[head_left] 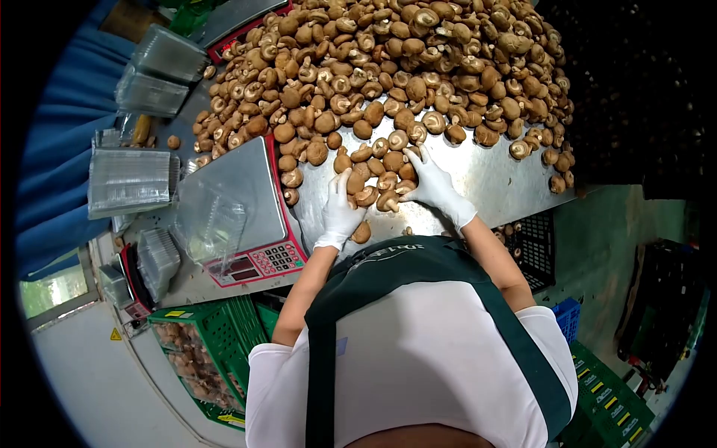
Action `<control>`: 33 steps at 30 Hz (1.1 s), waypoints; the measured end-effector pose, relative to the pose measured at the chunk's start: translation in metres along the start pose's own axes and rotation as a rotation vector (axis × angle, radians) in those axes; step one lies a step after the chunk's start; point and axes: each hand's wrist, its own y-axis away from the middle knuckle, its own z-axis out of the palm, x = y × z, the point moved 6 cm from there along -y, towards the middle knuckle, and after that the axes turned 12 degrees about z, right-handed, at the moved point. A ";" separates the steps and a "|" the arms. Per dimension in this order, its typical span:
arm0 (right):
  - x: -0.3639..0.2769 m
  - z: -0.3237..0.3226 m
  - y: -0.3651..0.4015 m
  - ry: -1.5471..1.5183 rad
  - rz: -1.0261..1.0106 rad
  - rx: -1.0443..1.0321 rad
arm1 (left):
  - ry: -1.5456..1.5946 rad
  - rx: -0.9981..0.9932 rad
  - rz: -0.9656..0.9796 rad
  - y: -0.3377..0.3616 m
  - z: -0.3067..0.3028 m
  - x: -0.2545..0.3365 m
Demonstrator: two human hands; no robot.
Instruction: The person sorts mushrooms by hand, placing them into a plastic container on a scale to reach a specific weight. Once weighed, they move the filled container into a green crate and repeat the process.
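My left hand [343, 213], in a white glove, rests on the metal table at the left of a small cluster of shiitake mushrooms [388, 181]. Its fingers point up toward the caps, apart from the thumb. From the right side my right hand [439, 190], gloved in white too, reaches in with fingers and thumb spread around the cluster's edge. Both hands seem to touch the outer mushrooms; neither visibly grasps one. Near my left wrist lies a single mushroom [361, 232]. Beyond the hands rises a large heap of shiitake mushrooms [418, 60].
On the left, a red-framed scale [250, 179] carries a clear plastic tray [213, 228]. Stacks of clear trays [131, 183] stand beyond it. Green crates [202, 328] with packed mushrooms sit below left; a black crate [536, 250] is under the table's right edge.
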 end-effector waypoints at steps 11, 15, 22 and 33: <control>0.006 0.015 0.028 -0.151 -0.033 -0.071 | 0.241 0.018 -0.143 0.020 -0.011 -0.008; 0.004 0.016 0.016 -0.448 -0.094 -0.068 | 0.178 -0.043 -0.156 0.009 -0.009 -0.002; 0.000 0.019 0.001 -0.305 -0.008 -0.126 | 0.553 0.227 -0.348 0.008 -0.008 -0.025; -0.014 0.006 0.002 -0.187 0.014 -0.155 | -0.054 -0.276 -0.268 0.046 -0.049 0.017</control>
